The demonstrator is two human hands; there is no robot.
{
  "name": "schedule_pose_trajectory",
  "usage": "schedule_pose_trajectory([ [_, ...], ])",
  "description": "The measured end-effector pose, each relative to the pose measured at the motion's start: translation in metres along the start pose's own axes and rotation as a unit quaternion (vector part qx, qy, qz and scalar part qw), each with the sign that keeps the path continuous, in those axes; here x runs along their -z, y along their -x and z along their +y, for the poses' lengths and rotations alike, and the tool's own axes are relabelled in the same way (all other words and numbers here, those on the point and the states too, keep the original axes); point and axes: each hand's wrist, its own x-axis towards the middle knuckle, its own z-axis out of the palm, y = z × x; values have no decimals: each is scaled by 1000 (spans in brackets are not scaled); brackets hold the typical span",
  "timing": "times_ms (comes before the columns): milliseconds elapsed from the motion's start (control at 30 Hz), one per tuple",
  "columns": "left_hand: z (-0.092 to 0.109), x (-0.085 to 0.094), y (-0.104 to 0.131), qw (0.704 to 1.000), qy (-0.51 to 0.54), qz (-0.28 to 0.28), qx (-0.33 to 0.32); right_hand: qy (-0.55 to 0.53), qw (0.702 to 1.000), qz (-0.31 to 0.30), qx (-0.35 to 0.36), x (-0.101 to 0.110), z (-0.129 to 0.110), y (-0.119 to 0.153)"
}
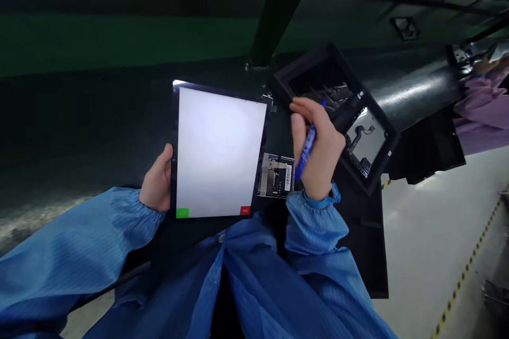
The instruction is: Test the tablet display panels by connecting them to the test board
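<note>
A tablet-like display (220, 153) shows a plain white screen, with a green box at its lower left and a red box at its lower right. My left hand (157, 180) grips its left edge, thumb on the frame and the other fingers hidden behind. To the right of the display is my right hand (318, 143), raised with its fingers curled around a blue pen (307, 151). Beneath and beside the display's right edge lies a circuit part with a white label (278, 176).
Black trays stand at the right, one holding film-wrapped dark panels (322, 79), another a silvery panel with a flex cable (366, 140). A dark post (278, 10) rises behind the bench. A person's pink sleeve (483, 106) is at the far right.
</note>
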Motion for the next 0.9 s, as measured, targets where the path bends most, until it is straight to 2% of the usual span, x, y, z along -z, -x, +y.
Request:
schedule_pose_trajectory([
  [100, -1, 3, 1, 1000, -15, -14, 15, 101, 992, -54, 59, -8, 5, -26],
  [167, -2, 4, 1, 999, -22, -42, 20, 146, 983, -28, 105, -12, 4, -27],
  [267, -3, 9, -2, 996, -26, -85, 11, 139, 963, 36, 229, -8, -2, -12],
  [367, -6, 16, -6, 991, -13, -132, 0, 60, 940, 57, 331, 5, -6, 10],
  [433, -8, 20, -8, 988, -4, -153, -2, 18, 938, 57, 340, 14, -4, 22],
  [567, -11, 20, -8, 990, -8, -139, -6, -21, 949, 53, 310, 20, 3, 36],
  [733, -12, 21, -7, 990, -33, -133, -17, -33, 955, 49, 289, 18, 13, 46],
  [833, -10, 19, -6, 991, -22, -128, -28, -35, 954, 46, 293, 25, 16, 48],
  [900, -9, 14, -5, 994, -20, -106, -18, -53, 953, 39, 294, 33, 11, 44],
])
